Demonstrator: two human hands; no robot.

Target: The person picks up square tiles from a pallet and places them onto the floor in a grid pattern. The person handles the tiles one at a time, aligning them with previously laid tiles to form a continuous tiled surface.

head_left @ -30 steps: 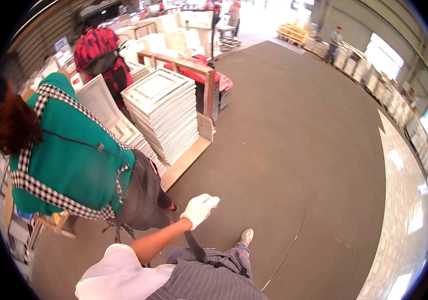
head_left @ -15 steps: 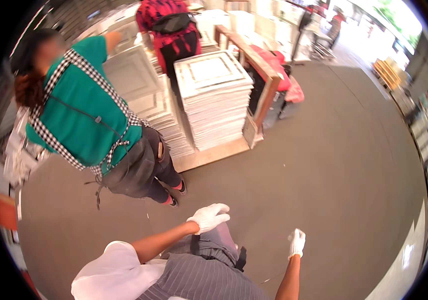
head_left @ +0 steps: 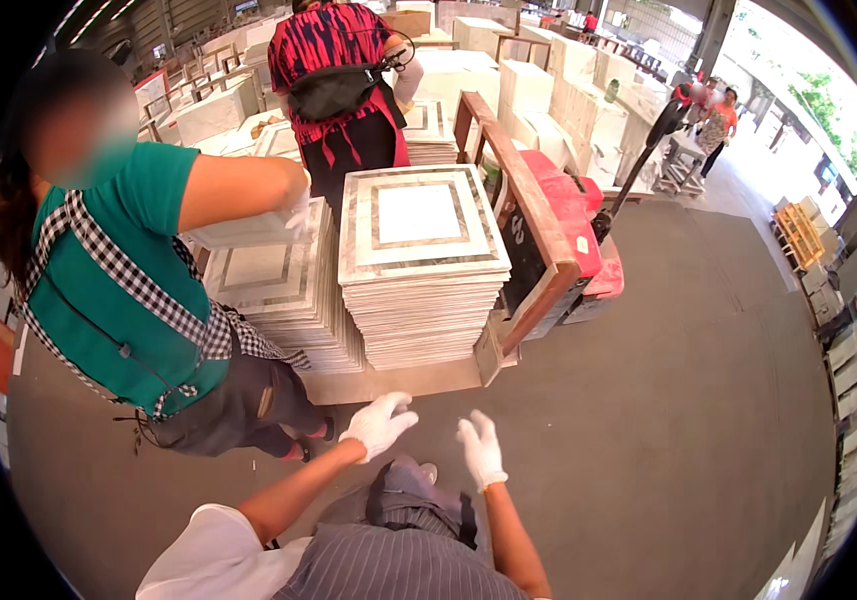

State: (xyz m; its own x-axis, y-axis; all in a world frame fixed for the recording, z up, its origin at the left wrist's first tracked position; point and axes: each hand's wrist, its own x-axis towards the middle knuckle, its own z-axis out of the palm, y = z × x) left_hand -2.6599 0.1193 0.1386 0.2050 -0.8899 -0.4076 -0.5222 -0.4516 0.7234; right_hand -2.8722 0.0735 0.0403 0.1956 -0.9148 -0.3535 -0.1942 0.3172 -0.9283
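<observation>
Left grip [head_left: 378, 428] and right grip [head_left: 483, 455]: gloved, fingers parted and lightly curled, nothing held. Neither grip touches an object; the floor [head_left: 668, 400] shows beneath them.

Location: the tile stack [head_left: 423, 325] stands ahead of both grips, apart from them, on a pallet [head_left: 398, 381]. The pallet's near edge lies just ahead of the left grip. A second stack [head_left: 323, 330] stands ahead and to the left, close beside the first. A rail [head_left: 528, 250] bounds the tile stack on the right-grip side.

Status: tiles are piled in fairly even layers. Neither grip has engaged one; handling by these grips is judged not yet begun. Ahead and left of the left grip, a co-worker [head_left: 98, 290] has a hand [head_left: 298, 212] at a tile over the second stack, so work there appears unfinished. The quantity remaining cannot be determined.

Orientation: the top tile [head_left: 426, 215] lies flat, patterned face up, one edge toward the grips. Its outline appears roughly square; no long axis is evident. The stack's axis runs upright.
</observation>
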